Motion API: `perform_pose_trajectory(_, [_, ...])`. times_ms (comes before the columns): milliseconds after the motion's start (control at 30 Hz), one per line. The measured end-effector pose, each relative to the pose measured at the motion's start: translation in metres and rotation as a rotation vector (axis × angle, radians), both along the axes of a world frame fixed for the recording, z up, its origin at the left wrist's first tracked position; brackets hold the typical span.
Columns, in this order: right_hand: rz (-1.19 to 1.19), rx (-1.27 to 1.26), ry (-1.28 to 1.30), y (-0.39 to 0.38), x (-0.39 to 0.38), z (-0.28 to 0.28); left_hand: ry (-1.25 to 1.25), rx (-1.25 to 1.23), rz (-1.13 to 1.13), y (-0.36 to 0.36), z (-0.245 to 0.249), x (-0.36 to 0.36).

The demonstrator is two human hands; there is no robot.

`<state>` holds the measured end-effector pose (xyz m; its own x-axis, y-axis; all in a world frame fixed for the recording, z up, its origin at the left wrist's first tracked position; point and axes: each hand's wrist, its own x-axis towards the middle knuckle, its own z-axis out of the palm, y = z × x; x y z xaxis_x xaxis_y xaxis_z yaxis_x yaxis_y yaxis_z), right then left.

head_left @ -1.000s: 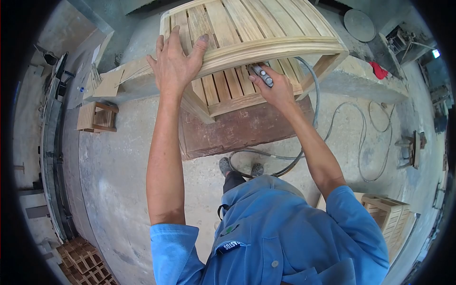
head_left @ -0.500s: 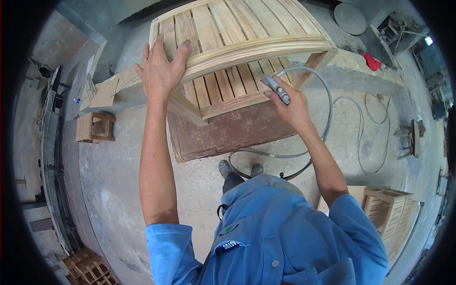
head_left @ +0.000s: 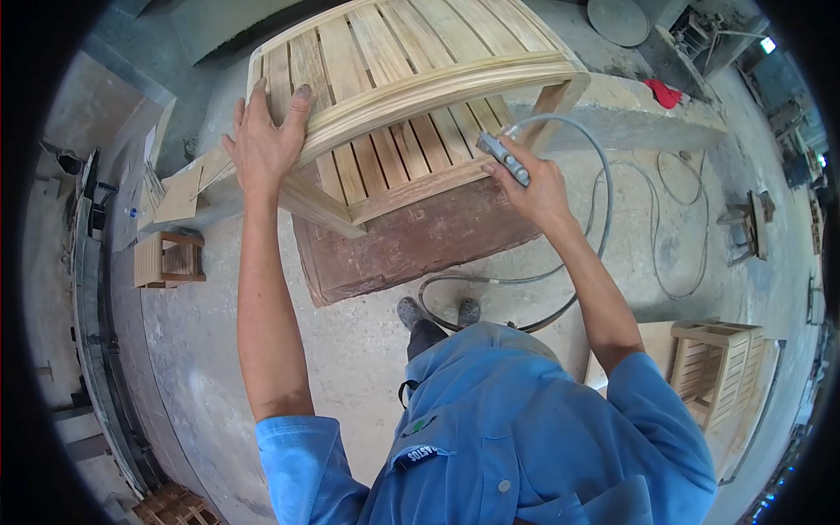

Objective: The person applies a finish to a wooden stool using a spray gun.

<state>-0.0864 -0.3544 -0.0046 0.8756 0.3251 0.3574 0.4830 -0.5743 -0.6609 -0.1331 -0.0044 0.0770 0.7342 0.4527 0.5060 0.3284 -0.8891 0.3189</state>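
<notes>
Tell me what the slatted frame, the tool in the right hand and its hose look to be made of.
The slatted frame: pale bare wood, visible grain lines, matte, apparently unvarnished. The tool in the right hand: grey body with dull sheen, probably metal, though plastic is possible. The hose: smooth grey, bending in loose loops, likely rubber or soft plastic.

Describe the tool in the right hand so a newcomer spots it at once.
Find the big slatted wooden frame at the top of the view. At its near edge, the right hand grips a slim grey handheld tool. Unlike the pale wood around it, it is grey, with a grey hose looping away to the floor.
</notes>
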Motion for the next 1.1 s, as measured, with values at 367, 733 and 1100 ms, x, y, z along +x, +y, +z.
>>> perform_pose_trajectory(367, [0.023,-0.091,0.09,-0.029,-0.019,-0.017,-0.015,0.075,0.036,-0.004,-0.002,0.0])
perform_pose_trajectory(733, [-0.006,-0.086,-0.119,0.051,0.047,-0.007,-0.044,-0.006,0.003,-0.012,0.001,-0.005])
perform_pose_trajectory(1100, [-0.036,-0.106,-0.047,0.019,0.025,-0.017,-0.042,-0.007,-0.008,-0.009,0.001,-0.004])
